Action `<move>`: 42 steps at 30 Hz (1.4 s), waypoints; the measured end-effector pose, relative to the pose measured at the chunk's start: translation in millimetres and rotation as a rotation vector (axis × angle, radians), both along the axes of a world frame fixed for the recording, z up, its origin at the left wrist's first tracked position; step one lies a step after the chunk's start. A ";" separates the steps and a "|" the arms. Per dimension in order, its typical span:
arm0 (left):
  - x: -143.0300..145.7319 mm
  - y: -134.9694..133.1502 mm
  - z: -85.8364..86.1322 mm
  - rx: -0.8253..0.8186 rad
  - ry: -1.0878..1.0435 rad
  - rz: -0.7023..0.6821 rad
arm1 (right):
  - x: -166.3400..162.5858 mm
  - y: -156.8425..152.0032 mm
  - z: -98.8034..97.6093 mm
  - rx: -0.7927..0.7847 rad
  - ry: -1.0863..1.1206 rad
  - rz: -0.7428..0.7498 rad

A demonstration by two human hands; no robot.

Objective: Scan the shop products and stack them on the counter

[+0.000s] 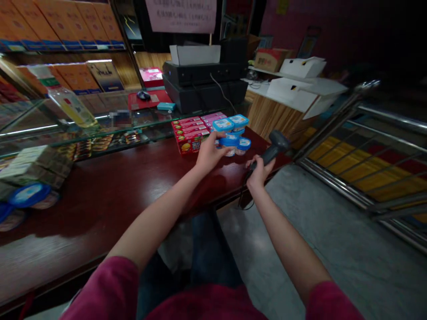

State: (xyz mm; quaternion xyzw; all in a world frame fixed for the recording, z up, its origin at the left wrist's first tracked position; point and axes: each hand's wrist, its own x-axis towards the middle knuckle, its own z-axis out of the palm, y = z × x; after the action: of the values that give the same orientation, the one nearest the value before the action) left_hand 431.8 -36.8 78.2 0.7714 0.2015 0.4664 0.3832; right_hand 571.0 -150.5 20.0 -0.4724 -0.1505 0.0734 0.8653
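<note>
My left hand (211,153) is closed around the side of a small blue-lidded plastic tub (229,141), thumb and fingers on its edge. Several similar tubs (239,120) cluster beside and behind it, some stacked. Left of them lie red boxes (191,133) in a row, with pink boxes (211,119) adjoining. My right hand (260,174) grips a dark handheld barcode scanner (278,143) by its handle, near the counter's right end. Its head points up and away from me, and a cable hangs below.
The dark red counter (140,182) carries more blue-lidded tubs (31,195) and stacked packs (36,164) at left. A bottle (71,102) stands on the glass case. Behind sits a black cash-register unit (207,91). A metal railing (387,111) runs at right.
</note>
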 end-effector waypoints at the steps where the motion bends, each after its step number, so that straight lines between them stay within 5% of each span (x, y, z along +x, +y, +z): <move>1: 23.1 0.4 2.7 0.049 -0.014 -0.004 | 9.8 0.8 -1.0 -0.001 0.025 -0.031; 4: 78.4 2.4 3.0 0.173 -0.042 -0.015 | 23.3 1.7 -4.1 -0.028 0.049 -0.016; 8: 114.4 2.0 -15.2 0.269 -0.048 0.005 | 21.9 0.9 -8.7 -0.086 0.003 0.053; 15: 123.5 4.0 -47.5 0.288 -0.085 0.137 | 22.8 3.6 -14.8 -0.102 -0.023 0.078; 24: 105.2 -14.3 -43.9 0.260 0.026 0.218 | 17.9 -1.1 -8.7 -0.111 -0.076 0.061; 28: 42.8 -15.2 -52.0 0.431 0.123 0.163 | 4.2 -9.4 -3.0 -0.103 -0.134 0.035; 33: -94.3 8.7 -67.4 0.711 0.261 0.172 | -50.7 -5.9 11.9 0.031 -0.241 0.118; 38: -251.6 33.0 -69.4 0.718 0.304 0.632 | -140.1 20.5 33.3 -0.010 -0.251 0.689; 42: -362.0 35.3 -63.9 0.557 0.337 1.089 | -208.7 50.8 39.7 -0.093 -0.155 1.221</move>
State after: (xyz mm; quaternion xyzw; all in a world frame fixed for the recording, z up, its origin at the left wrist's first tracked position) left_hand 69.8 -1.5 14.3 0.6920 0.4938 0.5014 -0.1609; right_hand 362.3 -99.8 59.6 -0.3424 -0.4530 0.5272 0.6322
